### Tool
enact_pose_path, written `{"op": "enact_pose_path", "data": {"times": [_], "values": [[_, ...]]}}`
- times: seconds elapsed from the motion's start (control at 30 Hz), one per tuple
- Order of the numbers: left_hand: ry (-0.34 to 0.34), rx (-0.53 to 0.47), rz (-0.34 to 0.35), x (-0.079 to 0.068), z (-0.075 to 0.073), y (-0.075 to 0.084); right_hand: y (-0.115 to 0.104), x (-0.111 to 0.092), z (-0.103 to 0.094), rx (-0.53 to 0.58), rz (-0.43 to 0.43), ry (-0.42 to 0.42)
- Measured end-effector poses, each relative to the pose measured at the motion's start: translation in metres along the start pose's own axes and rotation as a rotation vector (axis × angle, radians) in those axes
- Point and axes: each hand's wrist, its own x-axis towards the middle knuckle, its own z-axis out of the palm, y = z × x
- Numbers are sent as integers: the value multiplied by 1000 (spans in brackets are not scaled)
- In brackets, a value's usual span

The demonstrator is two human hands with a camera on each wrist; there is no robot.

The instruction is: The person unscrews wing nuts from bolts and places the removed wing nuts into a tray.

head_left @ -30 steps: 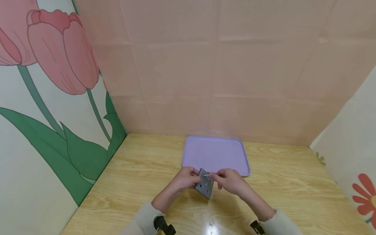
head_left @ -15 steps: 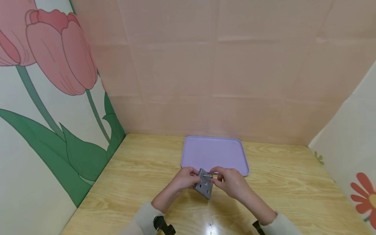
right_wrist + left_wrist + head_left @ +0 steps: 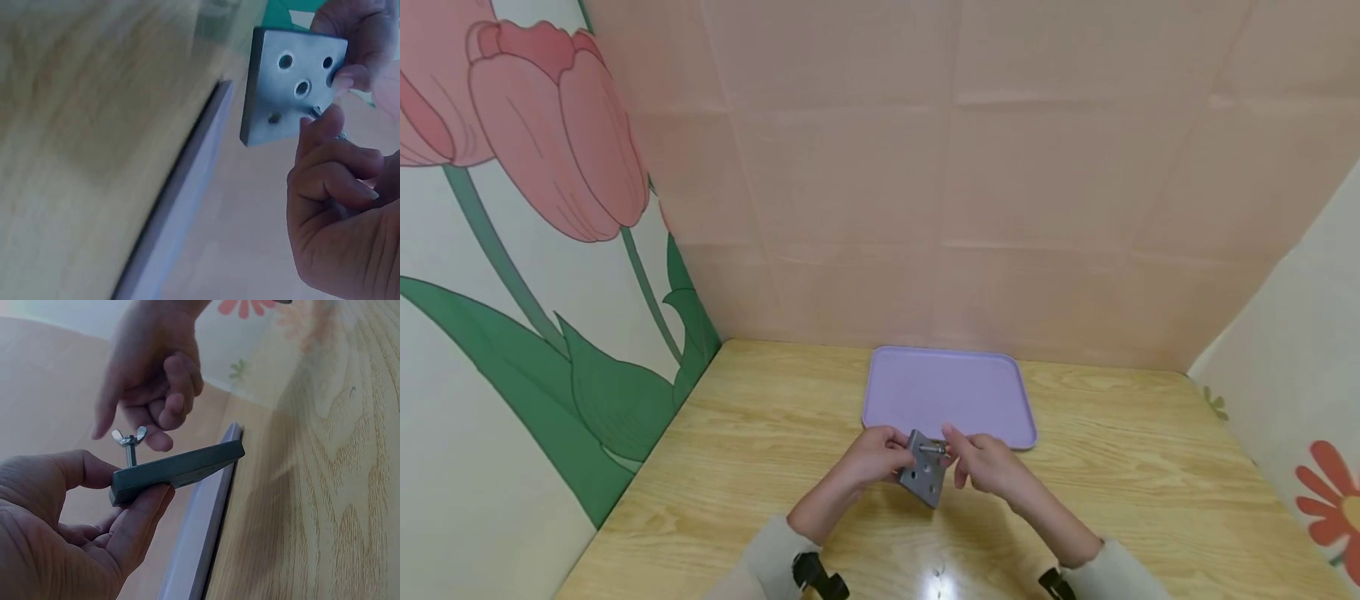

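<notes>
My left hand grips a grey metal plate by its edge, thumb on one face and fingers on the other. Several round holes pierce the plate, best seen in the right wrist view. A wing screw stands up from one of its corners, its two wings at the outer end. Around those wings is my right hand. In the left wrist view its nearest digits lie on either side of the screw, spread apart and not pinching it. In the right wrist view a fingertip partly hides the screw.
Behind the hands a purple tray lies on the wooden table. A pinkish-brown sheet backs the table. Flower-patterned panels stand at left and right.
My right fingers were at the screw's end, closed in around it, then shifted about it, and now are spread apart. My left hand and the plate have stayed in place.
</notes>
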Motion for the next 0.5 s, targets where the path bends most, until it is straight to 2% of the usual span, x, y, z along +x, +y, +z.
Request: {"op": "enact_pose_path", "data": {"times": [0.07,0.13,0.37,0.5], "values": [[-1,1,1,0,0,-1,1,0,1,43,37,-34],[-2,1,3,0,0,-1,1,0,2,51,37,-48],[-1,5,-5,-1,0,1,0,2,1,-2,6,-47],[2,0,-14,-2,0,1,1,2,0,-98,-95,-20]]}}
